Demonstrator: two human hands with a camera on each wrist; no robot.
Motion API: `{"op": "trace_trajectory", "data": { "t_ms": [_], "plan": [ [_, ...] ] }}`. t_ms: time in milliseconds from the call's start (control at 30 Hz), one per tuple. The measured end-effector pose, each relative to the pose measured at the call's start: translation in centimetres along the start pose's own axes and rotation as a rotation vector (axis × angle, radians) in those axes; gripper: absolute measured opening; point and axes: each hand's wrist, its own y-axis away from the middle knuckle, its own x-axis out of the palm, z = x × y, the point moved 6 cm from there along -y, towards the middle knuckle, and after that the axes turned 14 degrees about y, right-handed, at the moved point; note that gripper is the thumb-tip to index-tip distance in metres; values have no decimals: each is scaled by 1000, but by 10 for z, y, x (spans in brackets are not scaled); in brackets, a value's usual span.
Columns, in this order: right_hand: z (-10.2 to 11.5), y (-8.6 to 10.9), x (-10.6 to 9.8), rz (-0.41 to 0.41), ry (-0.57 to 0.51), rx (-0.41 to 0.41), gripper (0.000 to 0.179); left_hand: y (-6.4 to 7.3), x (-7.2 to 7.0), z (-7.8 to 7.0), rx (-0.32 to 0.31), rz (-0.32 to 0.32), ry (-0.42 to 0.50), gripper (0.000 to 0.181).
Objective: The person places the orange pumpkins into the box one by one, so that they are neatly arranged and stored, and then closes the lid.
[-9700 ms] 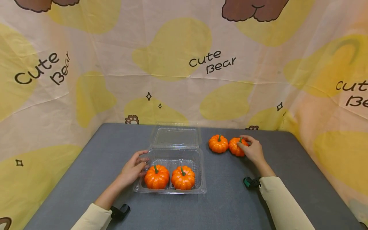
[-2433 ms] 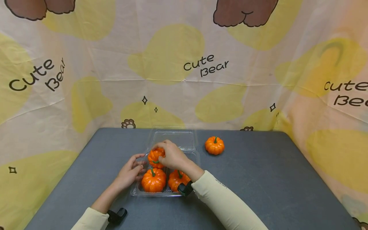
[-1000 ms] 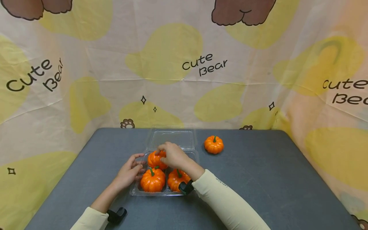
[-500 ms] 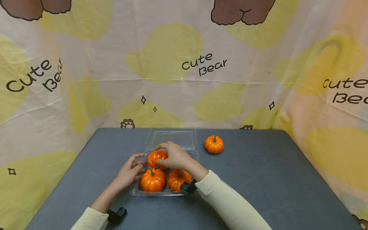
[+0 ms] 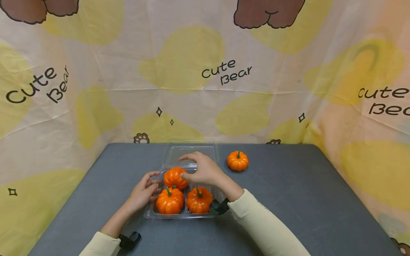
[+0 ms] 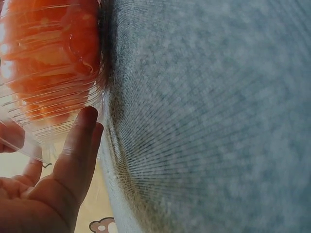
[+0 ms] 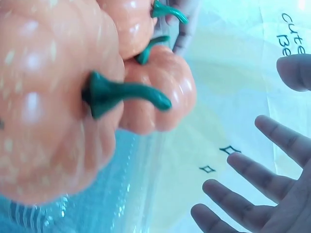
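A clear plastic clamshell box (image 5: 179, 216) lies with its lid folded back on the table. Two orange toy pumpkins sit in its front half, the left front pumpkin (image 5: 169, 201) and the right front pumpkin (image 5: 199, 201). Behind the left one is a third pumpkin (image 5: 174, 177), tilted so its stem points forward. My right hand (image 5: 206, 170) hovers over the back right of the box, fingers spread, holding nothing; its thumb is close to the third pumpkin. With fairly straight fingers my left hand (image 6: 53, 189) touches the box's left wall, a pumpkin (image 6: 53, 48) showing through the plastic.
One more orange pumpkin (image 5: 238, 161) stands on the grey table (image 5: 288, 199), right of the lid (image 5: 173, 153). A printed cloth (image 5: 179, 60) hangs behind the table and along its sides.
Over the last seconds the right hand has brought the third pumpkin from the table's right into the back left of the box. It has now let go and moved right. The left hand stays put.
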Motion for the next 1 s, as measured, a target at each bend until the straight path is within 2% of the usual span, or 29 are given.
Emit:
{"op": "trace_trajectory", "data": {
  "t_ms": [467,1000],
  "plan": [
    [-29,11,-34,-156,-39,80,45,-1,-1,1,-18,-19,-12,44],
    [-76,25,-59,-257,-121,179,45,-1,-2,1,-18,-10,-10,44]
  ]
}}
